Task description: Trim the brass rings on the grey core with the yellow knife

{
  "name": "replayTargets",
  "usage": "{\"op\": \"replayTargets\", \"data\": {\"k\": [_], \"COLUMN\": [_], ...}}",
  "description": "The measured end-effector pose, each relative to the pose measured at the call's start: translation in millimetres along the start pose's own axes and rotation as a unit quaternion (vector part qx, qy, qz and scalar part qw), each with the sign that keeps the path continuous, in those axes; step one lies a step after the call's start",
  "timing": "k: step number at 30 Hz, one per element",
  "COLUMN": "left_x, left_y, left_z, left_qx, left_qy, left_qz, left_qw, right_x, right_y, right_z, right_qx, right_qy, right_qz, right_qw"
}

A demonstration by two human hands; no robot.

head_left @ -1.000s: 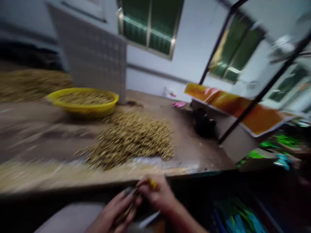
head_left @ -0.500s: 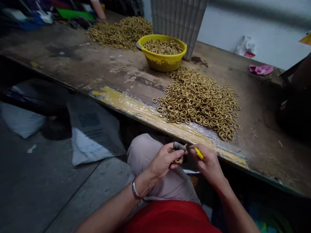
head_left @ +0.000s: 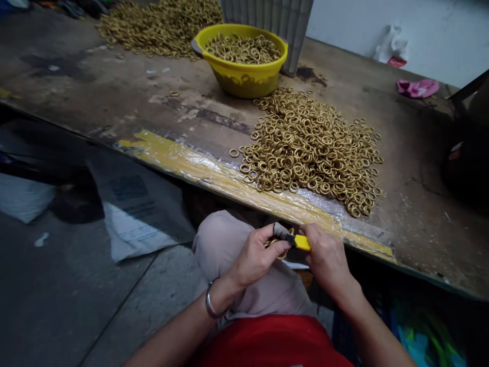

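Head view, only feed I have. Left hand (head_left: 254,255) is curled, thumb and fingers pinching a brass ring (head_left: 280,251) over the lap; thumb tip wears a dark, grimy wrap. Ring is dull gold, mostly hidden by the fingers, just an arc showing below the thumb. Right hand (head_left: 326,255) is fisted around a yellow-handled tool (head_left: 301,242), tip touching the ring at the left thumb. Both hands sit just below the taped bench edge (head_left: 214,173). On the bench, right above them, a loose pile of rings (head_left: 311,148), same dull gold. Behind it a yellow basin (head_left: 240,76) full of them, second heap (head_left: 160,25) far left. Steel bangle (head_left: 209,305) on left wrist.
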State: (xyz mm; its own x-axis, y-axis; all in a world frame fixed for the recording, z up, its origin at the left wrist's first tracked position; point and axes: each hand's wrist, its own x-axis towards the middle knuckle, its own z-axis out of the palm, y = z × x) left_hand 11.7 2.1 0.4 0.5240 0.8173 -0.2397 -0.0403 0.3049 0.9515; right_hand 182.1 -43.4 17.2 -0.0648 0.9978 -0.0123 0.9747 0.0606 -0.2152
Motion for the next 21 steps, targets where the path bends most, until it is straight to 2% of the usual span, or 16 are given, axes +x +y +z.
{"op": "replayTargets", "data": {"k": [3, 5, 7, 10, 12, 14, 16, 18, 20, 21], "left_x": [-3, -6, -7, 1, 10, 17, 20, 21, 22, 22], "left_y": [11, 17, 17, 3, -12, -25, -31, -32, -30, -29], "left_z": [-1.0, -0.4, 1.1, 5.4, 10.2, 16.0, 21.5, 24.7, 23.6, 21.1], "left_qx": [0.032, 0.046, 0.071, 0.181, 0.303, 0.426, 0.521, 0.576, 0.594, 0.591], "left_qy": [-0.011, -0.053, -0.108, -0.137, -0.118, -0.107, -0.109, -0.117, -0.121, -0.122], "left_qz": [0.040, 0.056, 0.061, 0.068, 0.082, 0.085, 0.078, 0.074, 0.079, 0.082], "left_qw": [0.999, 0.996, 0.990, 0.971, 0.942, 0.894, 0.843, 0.805, 0.791, 0.794], "right_x": [7, 13, 17, 24, 33, 44, 57, 69, 78, 81], "right_y": [9, 25, 47, 75, 83, 83, 78, 72, 70, 71], "right_z": [-6, -10, -13, -15, -14, -12, -11, -10, -10, -10], "right_qx": [-0.054, -0.092, -0.099, -0.042, -0.015, -0.018, -0.049, -0.096, -0.137, -0.149], "right_qy": [-0.021, -0.023, 0.009, 0.102, 0.145, 0.157, 0.138, 0.107, 0.082, 0.076], "right_qz": [0.051, 0.126, 0.181, 0.150, 0.114, 0.092, 0.087, 0.096, 0.104, 0.106], "right_qw": [0.997, 0.988, 0.979, 0.982, 0.983, 0.983, 0.985, 0.985, 0.982, 0.980]}}
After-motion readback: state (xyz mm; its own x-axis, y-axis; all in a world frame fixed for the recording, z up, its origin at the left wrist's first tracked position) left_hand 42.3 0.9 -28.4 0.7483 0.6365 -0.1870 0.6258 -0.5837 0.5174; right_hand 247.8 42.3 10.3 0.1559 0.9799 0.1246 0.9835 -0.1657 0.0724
